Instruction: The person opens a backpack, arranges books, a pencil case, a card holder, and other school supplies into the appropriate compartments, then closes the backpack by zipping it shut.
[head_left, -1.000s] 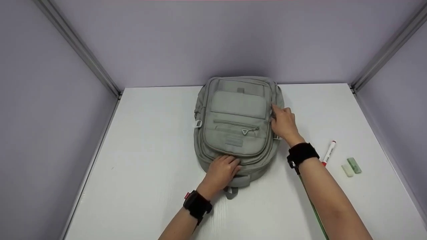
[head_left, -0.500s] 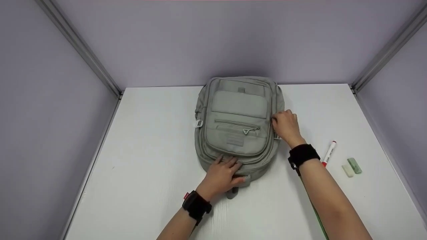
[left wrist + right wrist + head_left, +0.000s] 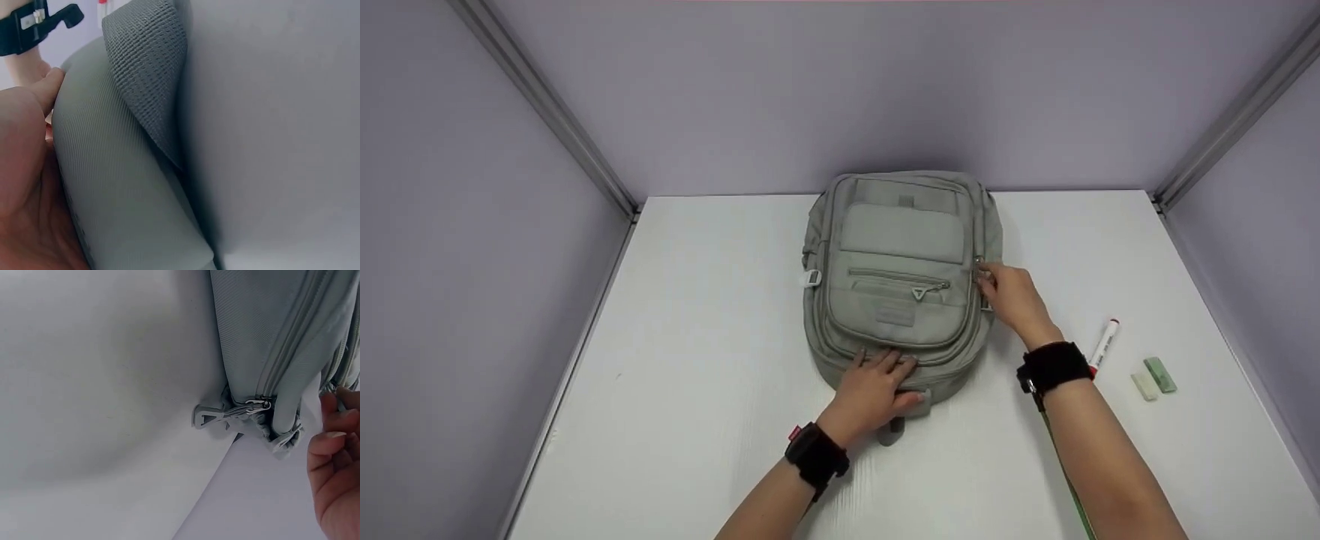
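Note:
A grey-green backpack (image 3: 904, 232) lies front side up against the back wall. My left hand (image 3: 870, 394) rests on its near end, fingers spread and straight, thumb over the carry handle (image 3: 919, 405). In the left wrist view, that hand (image 3: 28, 169) lies along the bag's fabric beside a woven strap (image 3: 147, 73). My right hand (image 3: 1016, 300) is at the bag's right side. There, in the right wrist view, thumb and finger pinch a zipper pull (image 3: 340, 404), partly hidden by the fingertips. Another zipper pull (image 3: 208, 417) with a triangular loop hangs loose from a side zipper.
On the white table (image 3: 720, 337), right of the bag, lie a white and red marker (image 3: 1104, 345), a small green block (image 3: 1160, 374) and a pale block (image 3: 1144, 386). Part of a green-edged thing (image 3: 1069, 476) shows under the right forearm. Pale panels (image 3: 825, 90) enclose the table.
My right hand has slid toward me along the bag's right side. The left hand's fingers have spread and its thumb has moved out over the handle.

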Demonstrator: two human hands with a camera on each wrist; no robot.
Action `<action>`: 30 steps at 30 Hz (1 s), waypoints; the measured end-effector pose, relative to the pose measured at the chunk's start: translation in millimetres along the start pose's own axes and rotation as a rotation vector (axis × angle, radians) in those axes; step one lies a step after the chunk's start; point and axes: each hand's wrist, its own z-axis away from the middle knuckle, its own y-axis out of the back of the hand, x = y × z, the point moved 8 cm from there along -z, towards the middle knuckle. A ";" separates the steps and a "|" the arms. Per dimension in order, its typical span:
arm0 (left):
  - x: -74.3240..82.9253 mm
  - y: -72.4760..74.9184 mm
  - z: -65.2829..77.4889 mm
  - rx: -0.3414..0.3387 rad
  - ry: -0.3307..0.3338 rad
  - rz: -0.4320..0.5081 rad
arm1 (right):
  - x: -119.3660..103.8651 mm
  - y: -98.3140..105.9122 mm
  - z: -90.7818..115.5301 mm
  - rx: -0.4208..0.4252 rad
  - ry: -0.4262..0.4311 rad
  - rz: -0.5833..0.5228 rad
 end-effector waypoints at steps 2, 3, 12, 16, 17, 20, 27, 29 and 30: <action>0.7 -0.5 -1.2 -0.014 0.006 0.007 | -1.0 -1.1 2.8 -0.009 0.011 0.011; 1.0 -0.6 -1.6 -0.017 0.008 0.009 | -1.9 -1.6 4.2 -0.011 0.020 0.021; 2.2 -0.5 -1.7 -0.009 0.006 0.011 | -6.7 -6.8 22.4 0.040 0.077 0.073; 1.6 -0.9 -2.6 -0.009 0.007 0.011 | -9.9 -8.9 30.5 0.044 0.098 0.075; 1.6 -1.3 -2.8 -0.007 0.006 0.014 | -11.0 -9.1 32.9 0.043 0.104 0.077; 1.8 -2.2 -3.4 -0.006 0.005 0.012 | -12.9 -11.0 39.1 0.026 0.105 0.068; 1.7 -2.5 -3.2 0.015 0.004 -0.006 | -15.8 -15.8 54.2 -0.043 0.056 0.006; 1.6 -2.5 -3.1 0.020 0.006 -0.010 | -17.8 -18.3 59.1 -0.070 0.064 -0.005; 1.6 -2.5 -3.0 0.023 0.005 -0.011 | -18.9 -19.7 61.5 -0.086 0.068 -0.009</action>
